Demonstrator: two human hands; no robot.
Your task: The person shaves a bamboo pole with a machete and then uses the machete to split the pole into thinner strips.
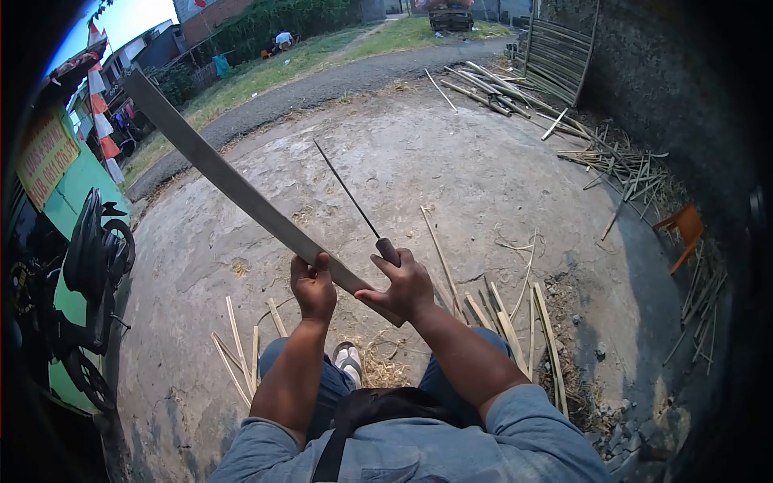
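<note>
A long, flat bamboo strip [233, 189], grey-brown and slightly bowed, slants from the upper left down to between my knees. My left hand [313, 288] is closed on it below its middle, thumb on the near face. My right hand [403, 286] has its fingers wrapped round the dark handle of a knife [346, 189]. The knife's thin dark blade points up and to the left, apart from the strip. My right thumb lies against the strip near its lower end. Part of the handle is hidden in my palm.
Split bamboo pieces [515, 338] lie by my right knee, and more sticks [235, 338] by my left. A bamboo heap [620, 165] lines the wall at right, near an orange chair [683, 229]. A motorcycle [88, 274] stands at left. A road [322, 84] crosses behind.
</note>
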